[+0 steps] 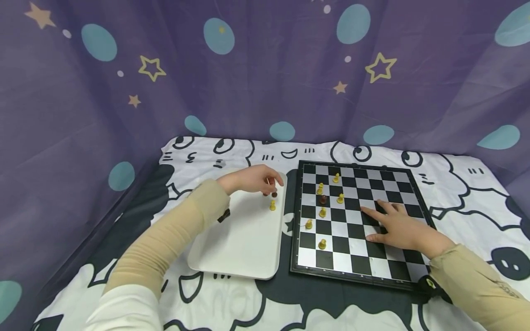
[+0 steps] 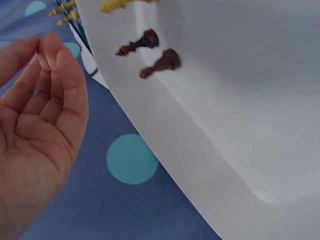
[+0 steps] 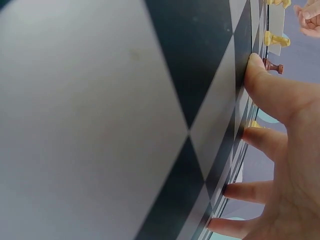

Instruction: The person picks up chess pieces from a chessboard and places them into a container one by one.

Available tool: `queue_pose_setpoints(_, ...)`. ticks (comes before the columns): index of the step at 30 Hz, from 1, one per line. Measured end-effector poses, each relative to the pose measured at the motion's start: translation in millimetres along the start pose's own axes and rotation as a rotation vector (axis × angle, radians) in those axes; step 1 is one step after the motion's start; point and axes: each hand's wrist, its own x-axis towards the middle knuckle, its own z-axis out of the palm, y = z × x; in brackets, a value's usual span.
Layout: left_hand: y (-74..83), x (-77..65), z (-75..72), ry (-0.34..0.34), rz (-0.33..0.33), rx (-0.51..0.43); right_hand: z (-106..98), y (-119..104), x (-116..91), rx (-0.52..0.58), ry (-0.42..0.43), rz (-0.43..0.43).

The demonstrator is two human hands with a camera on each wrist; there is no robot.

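We've got a b/w cartoon-print cloth (image 1: 459,239) spread flat, w/ drawn eyes (image 1: 362,153) & mouths (image 1: 289,154). Behind the cloth we see a purple fabric curtain (image 1: 265,82) in soft folds, continuing to the cloth's L & R. Above the cloth, the curtain's print incl. teal ovals (image 1: 354,24), solid tan stars (image 1: 40,15), yellow outline stars (image 1: 381,67) & small pale dots (image 1: 348,59). Light's soft, dimmer just L of the cloth.

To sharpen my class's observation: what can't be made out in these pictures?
Head view: part of the dark-brown, round-based chess pieces in the white rectangular tray, hidden by the left hand.
Head view: the fine shape of the reddish-brown chess piece on the black-and-white chequered board, too small.
Left wrist view: a yellow chess piece, cut off by the top edge.
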Motion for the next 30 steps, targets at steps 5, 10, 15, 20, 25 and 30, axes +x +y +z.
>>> queue_pose_setpoints(5,10.5,2.2,3.0,-0.032,0.044,0.011,1,1,0,-0.002,0.008,-0.004)
queue_pose_setpoints(10,23.5,3.6,7.6,-0.06,0.069,0.031,1,0,0,-0.003,0.009,-0.001)
queue_pose_setpoints(15,36.2,3.8,14.9,-0.102,0.094,0.057,1,1,0,-0.004,0.005,-0.002)
queue_pose_setpoints(20,45.5,5.3,23.6,-0.121,0.117,0.092,1,2,0,0.0,-0.003,0.0)
queue_pose_setpoints(25,51.0,10.4,31.0,-0.134,0.122,0.116,1,2,0,-0.003,0.002,-0.002)
queue_pose_setpoints(30,55.1,13.8,36.2,-0.166,0.13,0.105,2,0,0,-0.004,0.009,-0.005)
